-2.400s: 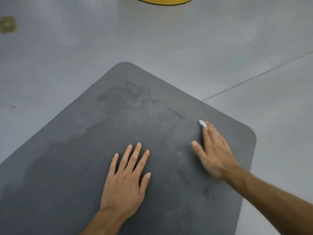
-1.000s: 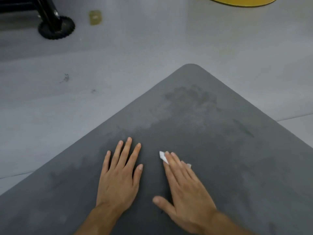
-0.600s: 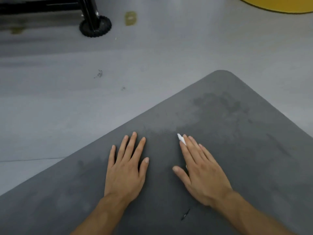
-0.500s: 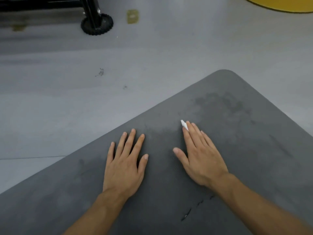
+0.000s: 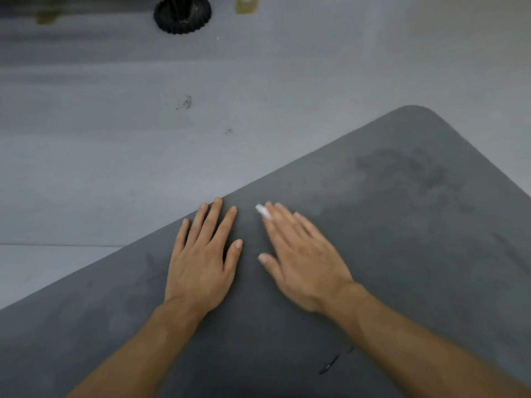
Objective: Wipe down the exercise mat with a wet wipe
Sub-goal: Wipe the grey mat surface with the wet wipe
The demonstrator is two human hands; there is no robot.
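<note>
Two bare forearms reach in over the near part of the exercise mat (image 5: 402,268), a dark grey sheet lying flat on the pale floor (image 5: 115,168), with a short black scuff (image 5: 330,364) on the mat beside the right forearm. Farther in, the left hand (image 5: 201,259) lies palm down with its fingers straight and a little spread, holding nothing, its fingertips reaching the mat's left edge. Just beside it, the right hand (image 5: 301,259) is also flat and straight-fingered, slightly blurred, and presses the wet wipe (image 5: 263,210) against the mat. Only a small white corner of the wipe shows past the index fingertip; the rest is hidden under the fingers. The wipe looks thin, limp and light, likely to bunch or slip out unless it is pinned under the flat fingers. The mat seems soft and grippy enough to drag on it, so the left hand probably serves as a brace. Beyond the hands a darker, damp-looking patch (image 5: 408,168) lies toward the mat's far rounded corner. On the floor past it stands a black ribbed foot (image 5: 182,14).
</note>
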